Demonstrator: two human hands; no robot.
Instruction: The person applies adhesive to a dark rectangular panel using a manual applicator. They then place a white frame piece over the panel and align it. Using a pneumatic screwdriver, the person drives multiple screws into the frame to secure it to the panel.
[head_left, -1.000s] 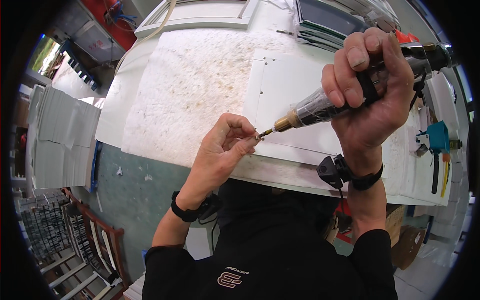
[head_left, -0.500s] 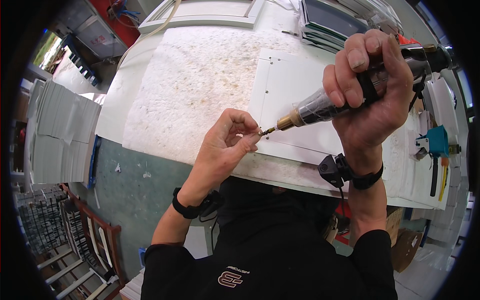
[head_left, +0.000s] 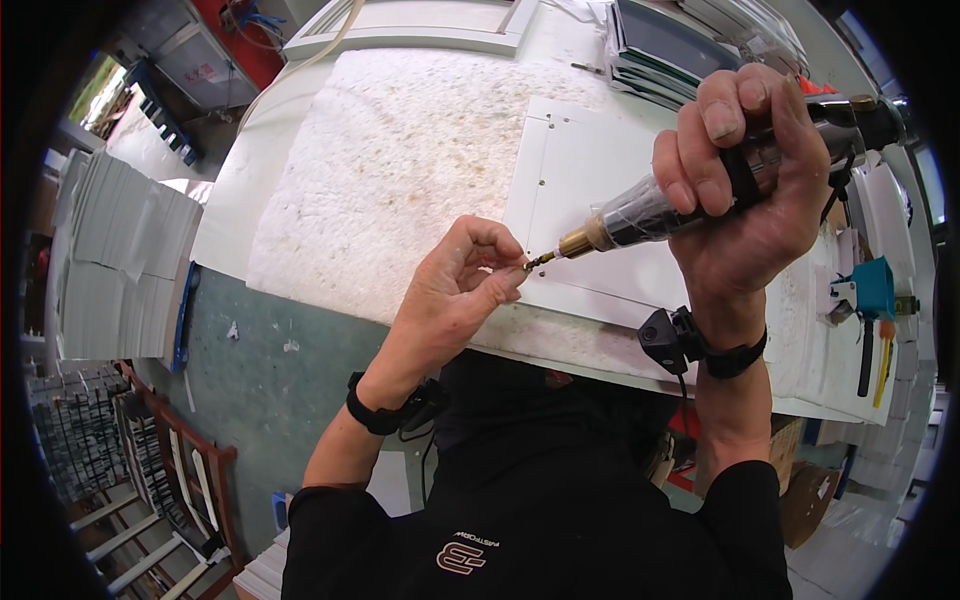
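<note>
In my right hand (head_left: 748, 190) is a power screwdriver (head_left: 628, 220), with clear wrap round its body and a brass-coloured nose pointing down to the left. My fingers are wrapped round the body. At the tip of its thin bit, the thumb and forefinger of my left hand (head_left: 448, 285) are pinched on a small screw, mostly hidden by the fingertips. Both meet just above the left edge of a flat white panel (head_left: 595, 165). Several small screws are set along that side of the panel, one right beside the bit.
Under the panel lies a speckled white foam sheet (head_left: 390, 160) on the table. A white frame (head_left: 410, 38) and a stack of dark panels (head_left: 670, 55) lie at the back. To the right is a teal tool (head_left: 874, 290). A tall stack of white boards (head_left: 120, 260) stands left.
The view has shifted slightly. Both hands hold the same pose, with the bit still at my left fingertips; nothing has been let go.
</note>
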